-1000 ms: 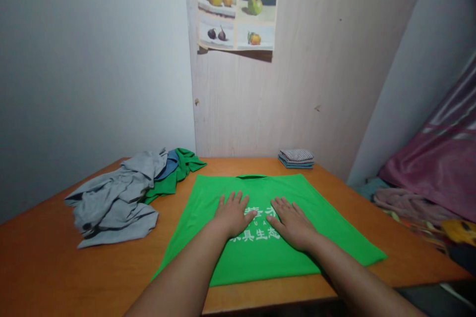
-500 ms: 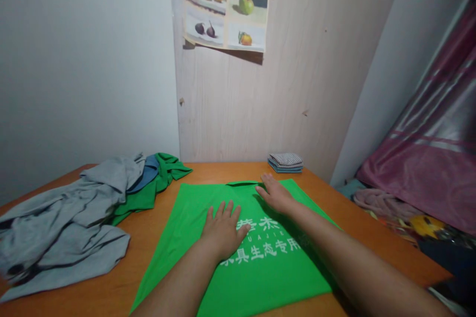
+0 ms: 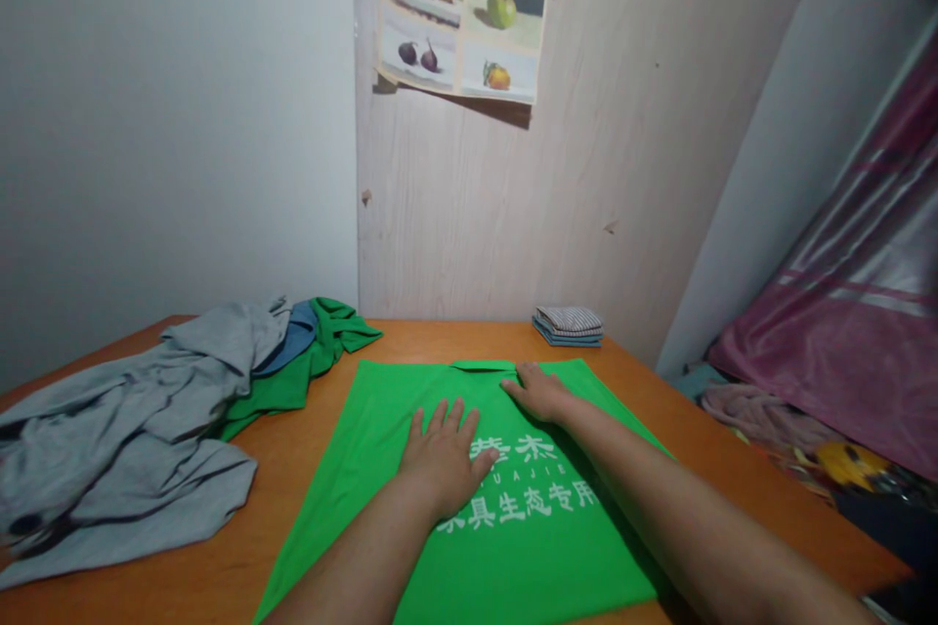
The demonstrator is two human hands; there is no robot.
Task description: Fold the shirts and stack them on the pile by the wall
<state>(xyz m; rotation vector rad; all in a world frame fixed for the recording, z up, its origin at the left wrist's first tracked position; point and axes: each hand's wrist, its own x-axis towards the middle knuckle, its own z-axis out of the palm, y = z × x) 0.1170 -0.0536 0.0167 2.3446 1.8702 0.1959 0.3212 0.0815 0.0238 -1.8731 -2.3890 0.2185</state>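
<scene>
The left hand [image 3: 440,469] hides part of the white lettering [image 3: 536,449].

Lane on desk [image 3: 289,459] between gray garment [image 3: 147,391] and green cloth [image 3: 505,591], second lane right of cloth, passage above cloth between left forearm [image 3: 359,547] and right forearm [image 3: 660,498], folded stack [image 3: 568,326] obstructing far right, wall [image 3: 476,215] limiting rear travel.
</scene>
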